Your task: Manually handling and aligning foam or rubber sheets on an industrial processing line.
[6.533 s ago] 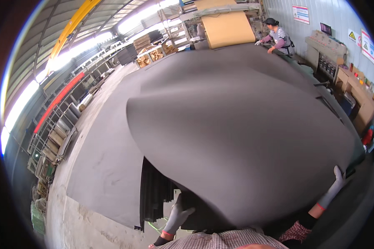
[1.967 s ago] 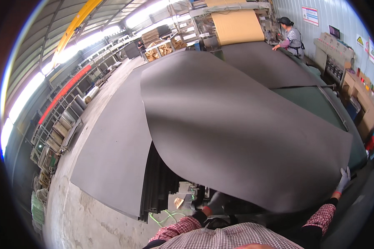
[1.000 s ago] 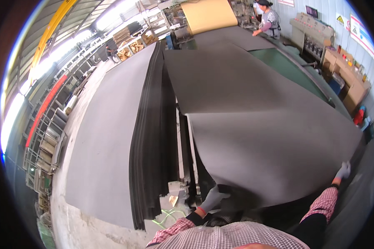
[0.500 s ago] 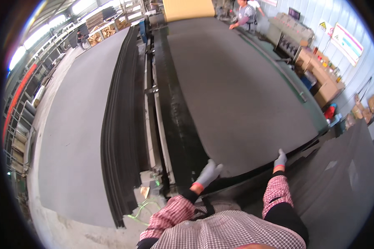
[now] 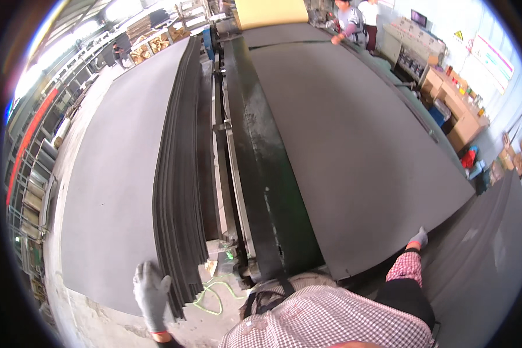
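Two grey-gloved hands in play. Left hand (image 5: pixel 151 293) is open, fingers up and thumb out, at the near end of the stack of dark sheets (image 5: pixel 113 180); can't tell if it's actually touching. Right hand (image 5: pixel 419 236) is at the near edge of the big grey sheet (image 5: pixel 359 145), but whether it's pinching it, no idea. That sheet lies pretty flat on the green table (image 5: pixel 293 203), right of the stack, with metal rails (image 5: pixel 231 191) between. Green cord (image 5: pixel 217 298) loops on the floor. Way back, a striped-top co-worker (image 5: pixel 349 22) stands near a yellow sheet (image 5: pixel 272 13).
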Motion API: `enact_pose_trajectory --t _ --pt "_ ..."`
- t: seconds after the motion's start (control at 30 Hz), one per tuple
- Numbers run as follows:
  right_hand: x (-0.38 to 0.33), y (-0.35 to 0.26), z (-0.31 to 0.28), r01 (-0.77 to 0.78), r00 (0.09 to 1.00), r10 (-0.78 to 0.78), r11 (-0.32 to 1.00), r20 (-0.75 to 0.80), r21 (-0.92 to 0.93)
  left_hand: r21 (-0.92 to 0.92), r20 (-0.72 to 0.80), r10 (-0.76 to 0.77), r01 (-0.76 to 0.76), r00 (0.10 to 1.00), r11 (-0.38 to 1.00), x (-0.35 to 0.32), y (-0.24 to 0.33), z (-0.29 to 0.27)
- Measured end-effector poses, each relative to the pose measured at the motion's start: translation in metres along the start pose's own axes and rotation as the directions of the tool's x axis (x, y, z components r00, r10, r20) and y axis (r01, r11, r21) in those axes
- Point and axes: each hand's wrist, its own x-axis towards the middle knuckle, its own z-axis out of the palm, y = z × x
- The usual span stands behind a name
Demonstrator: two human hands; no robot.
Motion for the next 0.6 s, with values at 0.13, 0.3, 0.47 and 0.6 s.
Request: enact_pose_trajectory --t 0.13,0.3,0.47,0.6 --pt "0.002 0.01 0.019 -0.098 0.994 0.038 0.763 0.107 0.639 0.057 0.062 0.171 -0.175 0.983 0.983 0.012 0.006 -0.015" --pt "-0.073 -0.071 0.038 0.475 0.82 -0.547 0.814 -0.167 -0.334 -0.026 0.051 0.131 -0.129 0.99 0.991 0.002 0.002 -0.075" --pt "-0.194 -0.068 0.115 0.659 0.528 -0.723 0.679 0.445 0.322 0.315 0.046 0.133 -0.14 0.99 0.939 0.0 0.001 -0.089" --pt "-0.362 0.008 0.159 0.477 -0.021 -0.645 0.665 0.764 0.575 0.264 -0.284 -0.179 0.256 0.942 0.93 -0.012 -0.004 -0.103"
